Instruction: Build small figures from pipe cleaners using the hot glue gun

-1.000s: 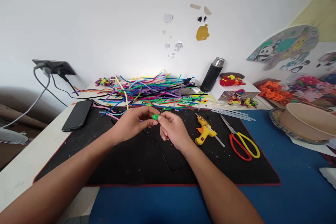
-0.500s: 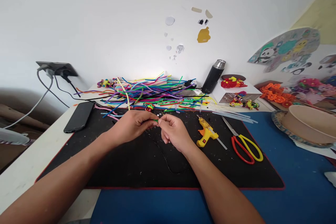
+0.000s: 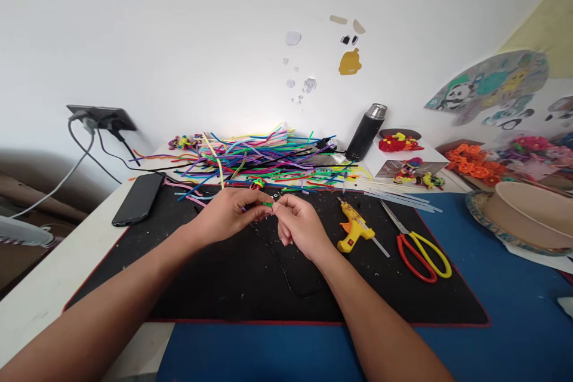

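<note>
Both the left hand [image 3: 227,212] and the right hand [image 3: 303,225] pinch a small green piece [image 3: 268,204] between them, above the black mat [image 3: 206,292]; a yellow glue gun [image 3: 357,227] and scissors [image 3: 407,233] lie to the right. Coloured stems [image 3: 255,155] heap across the far worktop [image 3: 87,253].

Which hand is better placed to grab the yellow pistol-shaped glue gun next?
Probably the right hand: the glue gun lies to its right, farther from the left hand. Both seem to pinch a small green piece, so the right must let go first.
</note>
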{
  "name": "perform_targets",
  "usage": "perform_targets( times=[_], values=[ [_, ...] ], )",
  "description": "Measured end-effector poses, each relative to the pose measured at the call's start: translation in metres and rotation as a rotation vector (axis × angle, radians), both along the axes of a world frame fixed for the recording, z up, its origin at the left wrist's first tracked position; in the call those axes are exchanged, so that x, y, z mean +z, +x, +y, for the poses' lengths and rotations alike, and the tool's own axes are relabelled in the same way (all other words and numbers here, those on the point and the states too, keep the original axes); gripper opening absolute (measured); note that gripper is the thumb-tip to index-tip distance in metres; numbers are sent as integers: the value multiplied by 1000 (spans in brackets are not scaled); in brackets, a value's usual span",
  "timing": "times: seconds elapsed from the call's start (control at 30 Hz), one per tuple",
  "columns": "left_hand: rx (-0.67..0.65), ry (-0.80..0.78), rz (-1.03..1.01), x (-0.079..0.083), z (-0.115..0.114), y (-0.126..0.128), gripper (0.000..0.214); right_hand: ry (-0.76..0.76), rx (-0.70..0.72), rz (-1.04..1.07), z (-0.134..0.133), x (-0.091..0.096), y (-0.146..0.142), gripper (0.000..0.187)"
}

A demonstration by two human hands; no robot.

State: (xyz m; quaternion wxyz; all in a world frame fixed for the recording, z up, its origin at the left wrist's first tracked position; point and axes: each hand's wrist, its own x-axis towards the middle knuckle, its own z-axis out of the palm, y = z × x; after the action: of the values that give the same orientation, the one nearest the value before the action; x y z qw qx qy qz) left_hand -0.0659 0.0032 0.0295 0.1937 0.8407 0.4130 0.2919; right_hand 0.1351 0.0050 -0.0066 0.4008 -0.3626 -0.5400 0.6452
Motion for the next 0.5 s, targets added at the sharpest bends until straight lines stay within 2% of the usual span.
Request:
perform_targets(
  times=[0.2, 0.4, 0.5],
  values=[
    [0, 23, 46, -4, -2, -1, 18, 72, -7, -110, 0, -5, 1, 23],
    [43, -163, -126, -11, -4, 4, 22, 87, -23, -154, 0, -4, 0, 25],
    [45, -351, -269, -9, -1, 5, 28, 102, -40, -158, -1, 0, 1, 26]
  ],
)
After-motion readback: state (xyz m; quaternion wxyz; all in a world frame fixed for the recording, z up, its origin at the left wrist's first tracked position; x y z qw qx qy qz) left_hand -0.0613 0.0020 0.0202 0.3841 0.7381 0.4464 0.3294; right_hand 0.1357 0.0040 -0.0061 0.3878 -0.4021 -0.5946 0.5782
